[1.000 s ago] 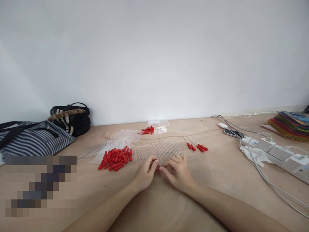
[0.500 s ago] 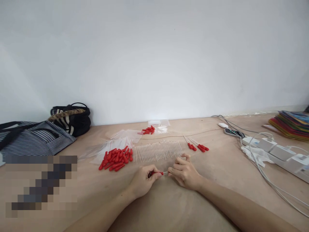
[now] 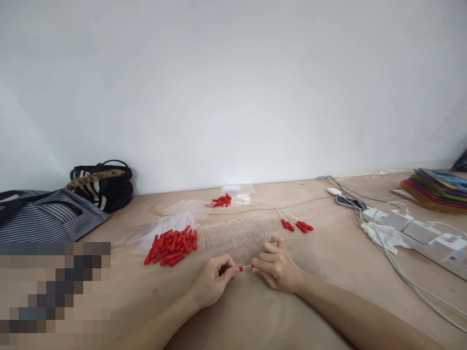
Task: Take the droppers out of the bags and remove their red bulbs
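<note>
My left hand (image 3: 214, 279) is closed round a red rubber dropper bulb (image 3: 240, 268), and only its narrow neck shows past the fingertips. From that neck a thin clear dropper tube (image 3: 247, 267) runs into the pinched fingers of my right hand (image 3: 277, 266). How far the tube sits inside the bulb I cannot tell. Behind my hands lies a row of several clear tubes (image 3: 233, 233). Left of the row is a heap of red bulbs (image 3: 171, 245). Beyond my right hand rest several droppers (image 3: 302, 226), each with a red bulb on a clear tube.
Plastic bags (image 3: 160, 226) lie under and behind the heap. Farther back is a smaller group of red bulbs (image 3: 222, 200). A power strip (image 3: 419, 233) with chargers and cables stands at the right, near a stack of colourful packets (image 3: 436, 190). A striped bag (image 3: 54, 214) sits at the left.
The whole view has shifted slightly. Both hands keep hold of the bulb and tube, in nearly the same pose. A little less of the bulb's neck shows beyond my left fingers.
</note>
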Demonstrator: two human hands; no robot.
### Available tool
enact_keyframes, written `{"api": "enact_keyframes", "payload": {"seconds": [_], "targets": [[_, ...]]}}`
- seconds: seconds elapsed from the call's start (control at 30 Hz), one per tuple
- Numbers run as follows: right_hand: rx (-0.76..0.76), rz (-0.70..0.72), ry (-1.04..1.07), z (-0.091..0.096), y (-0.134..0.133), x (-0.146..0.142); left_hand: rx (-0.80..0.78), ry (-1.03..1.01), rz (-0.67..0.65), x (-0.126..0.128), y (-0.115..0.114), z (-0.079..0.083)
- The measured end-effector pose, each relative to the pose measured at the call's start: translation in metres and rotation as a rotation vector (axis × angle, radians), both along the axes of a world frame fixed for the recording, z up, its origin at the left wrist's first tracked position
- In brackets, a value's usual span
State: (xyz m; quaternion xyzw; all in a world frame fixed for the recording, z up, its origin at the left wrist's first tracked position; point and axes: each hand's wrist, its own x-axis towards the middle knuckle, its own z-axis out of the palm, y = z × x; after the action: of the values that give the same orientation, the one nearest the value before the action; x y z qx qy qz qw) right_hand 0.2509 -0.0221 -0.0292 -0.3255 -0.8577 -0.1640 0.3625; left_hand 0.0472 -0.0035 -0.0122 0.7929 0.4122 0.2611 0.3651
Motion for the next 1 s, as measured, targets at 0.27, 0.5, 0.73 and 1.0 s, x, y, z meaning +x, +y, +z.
{"api": "enact_keyframes", "payload": {"seconds": [0.27, 0.5, 0.73, 1.0], "targets": [[0.003, 0.017, 0.014, 0.001, 0.002, 0.001, 0.06, -0.001, 0.029, -0.003, -0.006, -0.004], [0.067, 0.034, -0.024, 0.001, 0.003, -0.002, 0.09, 0.01, 0.064, -0.008, -0.016, -0.003], [0.201, 0.02, -0.068, -0.004, 0.004, 0.008, 0.093, 0.007, 0.094, -0.012, -0.014, -0.004], [-0.082, -0.547, 0.268, -0.011, 0.029, 0.041, 0.384, 0.045, 0.292, -0.053, 0.006, 0.005]]}}
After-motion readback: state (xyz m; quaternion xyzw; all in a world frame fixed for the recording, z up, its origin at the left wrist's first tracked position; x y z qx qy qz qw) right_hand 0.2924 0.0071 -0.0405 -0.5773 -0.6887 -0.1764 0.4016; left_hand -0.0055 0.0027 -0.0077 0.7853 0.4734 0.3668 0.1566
